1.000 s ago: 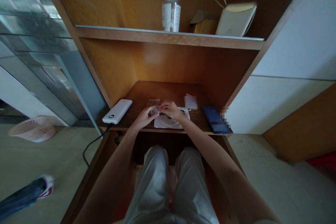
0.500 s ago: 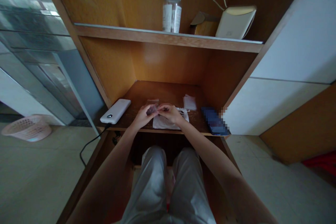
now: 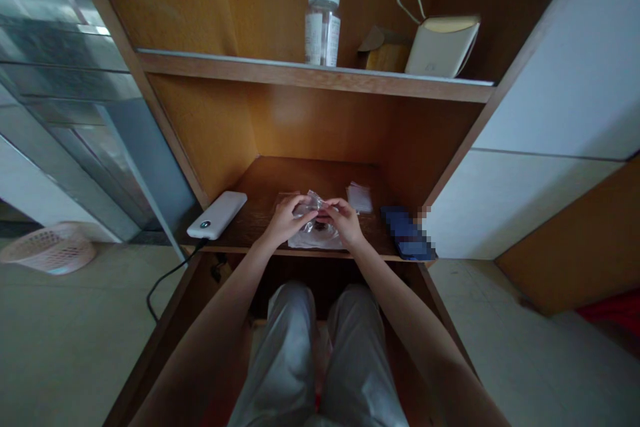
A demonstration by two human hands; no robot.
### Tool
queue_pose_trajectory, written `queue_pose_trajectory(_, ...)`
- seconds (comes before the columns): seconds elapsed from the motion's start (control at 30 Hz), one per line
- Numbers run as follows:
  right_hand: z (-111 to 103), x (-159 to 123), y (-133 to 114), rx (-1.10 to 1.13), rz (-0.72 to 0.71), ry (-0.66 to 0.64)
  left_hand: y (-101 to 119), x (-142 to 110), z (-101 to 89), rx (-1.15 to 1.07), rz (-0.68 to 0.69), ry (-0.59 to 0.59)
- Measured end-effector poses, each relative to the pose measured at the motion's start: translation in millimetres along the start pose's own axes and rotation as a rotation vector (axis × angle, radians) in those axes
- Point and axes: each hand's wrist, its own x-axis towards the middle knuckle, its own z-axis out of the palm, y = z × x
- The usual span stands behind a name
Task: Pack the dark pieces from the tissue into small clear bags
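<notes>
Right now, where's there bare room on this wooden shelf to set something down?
Bare wood shows along the back of the shelf, behind the hands, and in a narrow strip between the power bank and left hand. It's crowded in the centre, where that hand and the right hand hold a clear plastic bag above white paper.

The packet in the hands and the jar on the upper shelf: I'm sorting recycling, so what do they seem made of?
The packet looks like thin, clear plastic film: glossy, with crinkled highlights where it is pinched. The jar is smooth, shiny and see-through above its label, so clear plastic or glass; the look leaves that open. Its white cap seems to be plastic.
</notes>
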Motion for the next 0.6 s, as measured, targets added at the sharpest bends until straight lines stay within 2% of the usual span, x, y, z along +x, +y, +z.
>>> queue_pose_trajectory(0.27, -5, -6, 9, 0.038, 0.037, 0.06, -15, -4, 14.8, -0.483, -0.279, 0.004)
queue_pose_trajectory(0.4, -5, -8, 14, 0.03, 0.046, 0.092, -25, -9, 15.9, -0.658, -0.348, 0.011)
queue_pose_trajectory(0.6, -7, -10, 20, -0.019, 0.061, 0.073, -35, -14, 19.1, -0.838, -0.398, 0.054)
